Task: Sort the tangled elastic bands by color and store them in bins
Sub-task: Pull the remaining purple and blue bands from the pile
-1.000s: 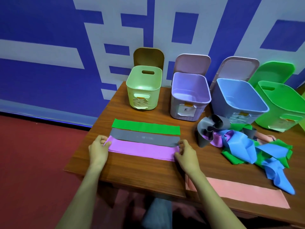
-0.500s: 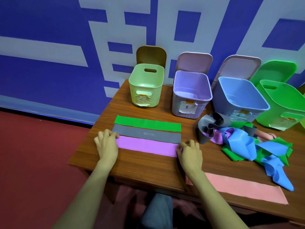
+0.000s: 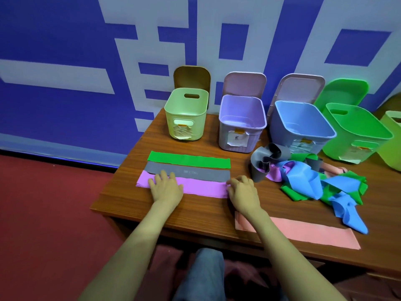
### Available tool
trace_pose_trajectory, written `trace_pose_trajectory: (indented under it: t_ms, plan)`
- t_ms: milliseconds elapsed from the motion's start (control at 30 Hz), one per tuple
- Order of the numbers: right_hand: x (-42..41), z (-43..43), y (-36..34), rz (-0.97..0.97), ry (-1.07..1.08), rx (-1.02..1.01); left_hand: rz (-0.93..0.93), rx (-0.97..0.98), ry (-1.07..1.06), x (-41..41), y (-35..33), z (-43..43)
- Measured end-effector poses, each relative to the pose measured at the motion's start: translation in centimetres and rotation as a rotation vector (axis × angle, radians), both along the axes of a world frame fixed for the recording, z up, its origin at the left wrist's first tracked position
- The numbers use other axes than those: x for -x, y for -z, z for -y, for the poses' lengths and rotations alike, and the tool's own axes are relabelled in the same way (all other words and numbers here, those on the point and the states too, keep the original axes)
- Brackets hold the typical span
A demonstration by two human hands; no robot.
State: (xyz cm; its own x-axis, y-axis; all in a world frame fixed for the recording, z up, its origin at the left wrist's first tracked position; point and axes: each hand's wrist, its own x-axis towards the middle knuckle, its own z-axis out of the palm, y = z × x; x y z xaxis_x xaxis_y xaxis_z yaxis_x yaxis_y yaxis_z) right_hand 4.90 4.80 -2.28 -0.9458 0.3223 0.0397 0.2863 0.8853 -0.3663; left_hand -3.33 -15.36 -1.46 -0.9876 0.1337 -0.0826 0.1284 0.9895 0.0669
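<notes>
Three flat bands lie side by side on the wooden table (image 3: pixel 121 192): a green band (image 3: pixel 188 159), a grey band (image 3: pixel 195 172) and, nearest me, a purple band (image 3: pixel 204 187). My left hand (image 3: pixel 166 186) presses flat on the purple band's left part, fingers straight. My right hand (image 3: pixel 243 192) rests at the band's right end, fingertips touching it. A tangled pile of bands (image 3: pixel 310 177) in grey, purple, blue, green and pink lies to the right. A flat pink band (image 3: pixel 297 232) lies at the front edge.
Open bins stand along the wall: pale green bin (image 3: pixel 185 115), purple bin (image 3: pixel 242 124), blue bin (image 3: pixel 301 127), bright green bin (image 3: pixel 355 133), and part of another at the right edge (image 3: pixel 392 140). Their lids lean behind them. Red floor lies left of the table.
My left hand has slid rightward from the purple band's left end onto the band, flattening out. My right hand stays at the right end. The camera has moved closer.
</notes>
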Motion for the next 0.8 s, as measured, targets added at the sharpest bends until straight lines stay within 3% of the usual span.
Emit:
trace_pose_trajectory:
  t_ms: [400, 600, 800]
  plan:
    - [-2.7, -8.9, -3.9, -0.180, 0.190, -0.056, -0.035, -0.302, 0.465, -3.7, -2.9, -15.5]
    - [-1.7, -13.7, -4.2, -0.162, 0.267, -0.079, 0.006, -0.320, 0.543, -2.1, -3.0, -20.9]
    - [1.6, -15.9, -4.6, -0.153, 0.200, -0.106, 0.051, -0.287, 0.549, 0.0, -1.9, -23.5]
